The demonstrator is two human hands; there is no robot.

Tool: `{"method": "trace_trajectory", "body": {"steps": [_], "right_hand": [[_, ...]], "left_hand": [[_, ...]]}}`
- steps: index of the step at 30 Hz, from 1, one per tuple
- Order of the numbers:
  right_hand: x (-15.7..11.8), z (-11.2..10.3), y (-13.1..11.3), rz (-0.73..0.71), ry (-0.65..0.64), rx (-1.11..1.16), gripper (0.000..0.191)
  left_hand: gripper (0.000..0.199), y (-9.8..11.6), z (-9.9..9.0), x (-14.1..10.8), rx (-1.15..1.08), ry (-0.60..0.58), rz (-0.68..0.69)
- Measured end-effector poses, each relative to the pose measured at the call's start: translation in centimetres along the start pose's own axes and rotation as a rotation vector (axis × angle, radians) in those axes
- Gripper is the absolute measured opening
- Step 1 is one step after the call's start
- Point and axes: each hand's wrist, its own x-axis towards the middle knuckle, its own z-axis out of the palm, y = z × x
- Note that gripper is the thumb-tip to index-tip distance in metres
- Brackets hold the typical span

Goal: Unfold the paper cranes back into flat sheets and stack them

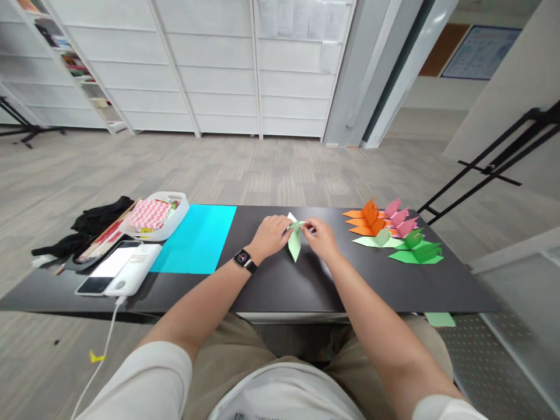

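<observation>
Between my hands is a pale green folded-paper piece (295,244), its pointed lower end hanging toward me and a whitish tip showing at the top. My left hand (272,234), with a black watch (245,260) on its wrist, pinches the left side of the paper. On the opposite side, the fingertips of my right hand (321,236) close on the paper's upper right edge. To the right stand finished-looking folded paper pieces: orange (370,219), pink (400,220), pale green (380,239) and bright green (416,249).
The dark table (280,291) carries a cyan sheet (201,239) left of my hands. Beyond it lie a white tray (178,219) with a pink patterned pouch, a phone (105,265), a white power bank (133,269) with a cable, and black cloth (102,217). A black stand (485,169) is at right.
</observation>
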Motion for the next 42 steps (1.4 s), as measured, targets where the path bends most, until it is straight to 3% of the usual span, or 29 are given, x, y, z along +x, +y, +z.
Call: {"method": "trace_trajectory", "body": {"steps": [5, 9, 22, 42], "right_hand": [[2.3, 3.2, 2.0, 0.042, 0.027, 0.148, 0.019], [2.2, 4.1, 2.4, 0.075, 0.107, 0.203, 0.019], [1.4, 4.0, 1.3, 0.126, 0.228, 0.139, 0.023], [1.1, 3.2, -0.1, -0.038, 0.304, 0.178, 0.01]], "left_hand": [[0.018, -3.1, 1.2, 0.7, 0.024, 0.041, -0.096], [0.019, -3.6, 2.0, 0.8, 0.044, 0.092, -0.133], [0.02, -2.6, 3.2, 1.0, 0.041, 0.097, -0.112], [0.024, -2.0, 3.1, 0.8, 0.045, 0.097, -0.088]]}}
